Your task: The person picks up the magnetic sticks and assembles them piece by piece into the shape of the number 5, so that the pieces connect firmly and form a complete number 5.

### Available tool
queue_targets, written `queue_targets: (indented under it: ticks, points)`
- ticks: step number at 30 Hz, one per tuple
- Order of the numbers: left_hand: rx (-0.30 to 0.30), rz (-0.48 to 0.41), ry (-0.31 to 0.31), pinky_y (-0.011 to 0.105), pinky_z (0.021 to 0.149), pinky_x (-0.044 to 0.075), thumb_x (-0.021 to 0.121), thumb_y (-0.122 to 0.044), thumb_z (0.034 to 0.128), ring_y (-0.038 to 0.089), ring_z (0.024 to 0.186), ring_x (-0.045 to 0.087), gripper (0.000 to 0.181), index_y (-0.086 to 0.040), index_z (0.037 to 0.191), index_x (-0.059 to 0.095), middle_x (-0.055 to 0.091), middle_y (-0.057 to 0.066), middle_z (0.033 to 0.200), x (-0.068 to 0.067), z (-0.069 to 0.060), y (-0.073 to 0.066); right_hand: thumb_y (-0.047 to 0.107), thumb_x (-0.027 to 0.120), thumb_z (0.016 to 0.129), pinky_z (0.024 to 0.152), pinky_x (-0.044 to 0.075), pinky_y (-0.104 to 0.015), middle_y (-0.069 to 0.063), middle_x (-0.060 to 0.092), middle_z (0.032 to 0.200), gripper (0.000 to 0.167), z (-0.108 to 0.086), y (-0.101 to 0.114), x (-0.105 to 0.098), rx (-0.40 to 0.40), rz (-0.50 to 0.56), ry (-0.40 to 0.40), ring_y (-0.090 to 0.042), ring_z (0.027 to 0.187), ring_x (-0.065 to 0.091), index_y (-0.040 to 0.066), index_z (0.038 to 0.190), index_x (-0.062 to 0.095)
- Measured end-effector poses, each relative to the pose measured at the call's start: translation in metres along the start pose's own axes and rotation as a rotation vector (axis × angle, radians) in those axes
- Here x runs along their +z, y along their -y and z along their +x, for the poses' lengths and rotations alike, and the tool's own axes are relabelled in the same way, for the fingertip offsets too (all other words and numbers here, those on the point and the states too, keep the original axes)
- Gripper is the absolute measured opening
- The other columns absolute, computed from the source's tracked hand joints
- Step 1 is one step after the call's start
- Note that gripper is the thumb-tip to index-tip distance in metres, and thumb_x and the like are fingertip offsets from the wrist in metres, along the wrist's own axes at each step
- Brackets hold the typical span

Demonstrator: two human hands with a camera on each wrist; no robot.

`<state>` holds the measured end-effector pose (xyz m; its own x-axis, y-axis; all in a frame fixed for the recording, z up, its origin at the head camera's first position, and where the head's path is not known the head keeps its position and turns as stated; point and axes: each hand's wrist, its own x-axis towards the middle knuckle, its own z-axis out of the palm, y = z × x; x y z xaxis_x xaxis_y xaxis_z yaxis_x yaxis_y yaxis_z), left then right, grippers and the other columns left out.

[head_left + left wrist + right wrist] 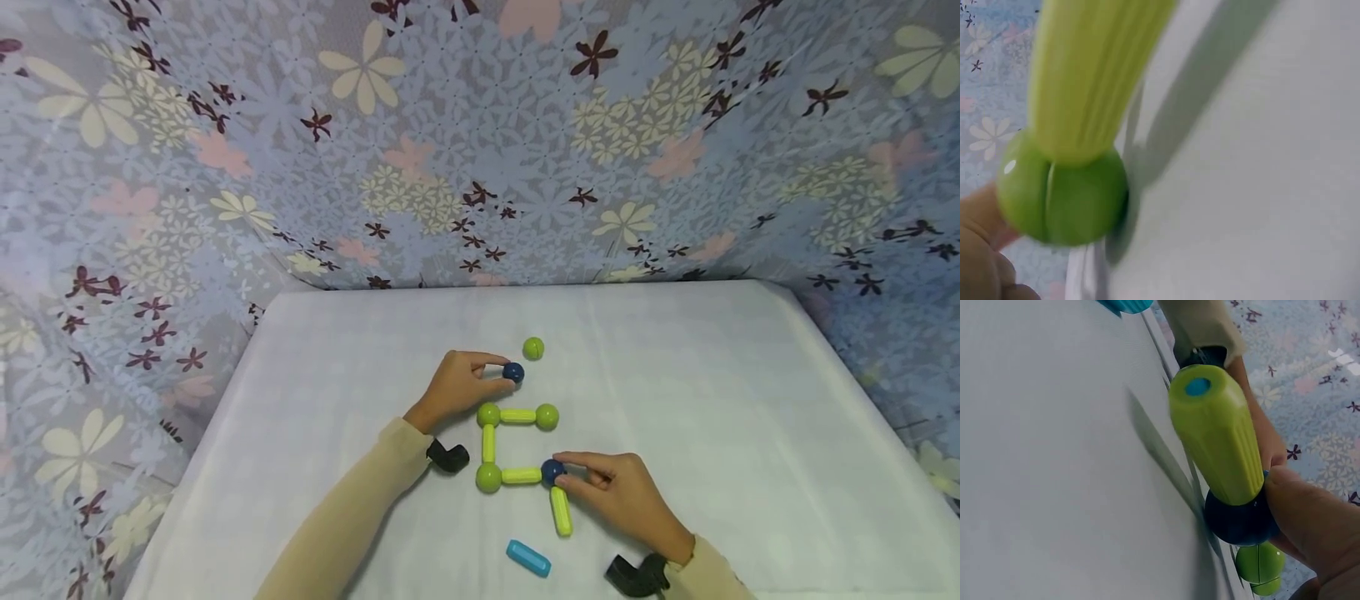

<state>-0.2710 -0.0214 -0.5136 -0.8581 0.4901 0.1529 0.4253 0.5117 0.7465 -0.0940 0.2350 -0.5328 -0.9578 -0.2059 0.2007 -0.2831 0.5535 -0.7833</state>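
My left hand (465,385) pinches a loose dark blue ball (513,372) between thumb and finger, just above a figure of balls and rods. My right hand (622,492) grips another dark blue ball (553,472), which joins two yellow-green rods. One rod (521,476) runs left to a green ball (489,477); the other rod (1216,431) sticks out toward the near side, its far end free. From that green ball an upright rod (489,444) leads to a corner ball (488,415), then a top rod (518,416) to an end ball (547,417).
A loose green ball (533,348) lies beyond my left hand. Nearer the front, a light blue rod (528,558) rests on the white-covered table (675,358). Flowered cloth (487,150) hangs behind and at the sides.
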Motion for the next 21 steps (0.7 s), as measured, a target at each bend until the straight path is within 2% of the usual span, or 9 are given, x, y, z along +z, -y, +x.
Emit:
queue_targets:
  ticks: [4,6,9,11,14,17,21]
  points:
    - [-0.03,-0.069,-0.035,0.025,0.053,0.028,0.085,-0.042,0.0846,0.009,0.052,0.03,0.042,-0.021,0.121,0.078,0.033,-0.007,0.054,-0.011,-0.02,-0.003,0.037,0.08,0.089,0.046,0.027,-0.017,0.022,0.032,0.053,0.028,0.001,-0.001,0.0,-0.026,-0.019,-0.019,0.005,0.048,0.027,0.027,0.115,0.079]
    - [-0.026,-0.096,-0.049,0.025,0.051,0.026,0.085,-0.041,0.0847,0.009,0.051,0.028,0.042,-0.022,0.121,0.078,0.031,-0.008,0.054,-0.015,-0.032,-0.006,0.036,0.081,0.088,0.046,0.027,-0.017,0.022,0.031,0.054,0.027,0.001,-0.001,0.0,-0.036,-0.031,-0.032,0.005,0.048,0.026,0.028,0.114,0.079]
    - [0.013,-0.128,-0.064,0.023,0.048,0.024,0.085,-0.041,0.0848,0.007,0.05,0.024,0.04,-0.023,0.12,0.078,0.029,-0.01,0.053,-0.017,-0.05,-0.014,0.033,0.082,0.088,0.045,0.026,-0.018,0.023,0.03,0.054,0.026,0.0,-0.002,0.0,-0.047,-0.046,-0.06,0.005,0.049,0.025,0.027,0.113,0.079]
    - [0.067,-0.15,-0.064,0.023,0.046,0.023,0.085,-0.04,0.0852,0.006,0.049,0.022,0.038,-0.023,0.119,0.078,0.027,-0.011,0.053,-0.015,-0.063,-0.021,0.032,0.083,0.088,0.045,0.026,-0.018,0.023,0.03,0.054,0.025,0.0,-0.002,0.001,-0.049,-0.052,-0.078,0.006,0.048,0.025,0.026,0.112,0.08]
    - [0.15,-0.187,-0.023,0.022,0.047,0.023,0.085,-0.036,0.0852,0.003,0.05,0.022,0.037,-0.022,0.119,0.078,0.027,-0.013,0.054,-0.007,-0.083,-0.034,0.03,0.082,0.088,0.044,0.026,-0.018,0.024,0.029,0.054,0.025,0.001,-0.003,0.003,-0.063,-0.078,-0.097,0.006,0.048,0.025,0.024,0.113,0.08]
    - [0.216,-0.215,0.059,0.019,0.046,0.024,0.085,-0.033,0.0854,-0.002,0.049,0.022,0.036,-0.02,0.118,0.078,0.027,-0.015,0.054,0.006,-0.104,-0.046,0.029,0.082,0.089,0.044,0.026,-0.018,0.024,0.029,0.053,0.027,0.002,-0.004,0.006,-0.076,-0.104,-0.113,0.006,0.046,0.025,0.023,0.115,0.079]
    - [0.31,-0.148,0.144,0.014,0.046,0.024,0.082,-0.036,0.0883,-0.007,0.048,0.022,0.035,-0.02,0.119,0.078,0.031,-0.016,0.052,0.021,-0.124,-0.06,0.029,0.081,0.089,0.044,0.026,-0.019,0.023,0.028,0.052,0.028,0.005,-0.002,0.011,-0.063,-0.123,-0.14,0.005,0.045,0.025,0.024,0.117,0.078]
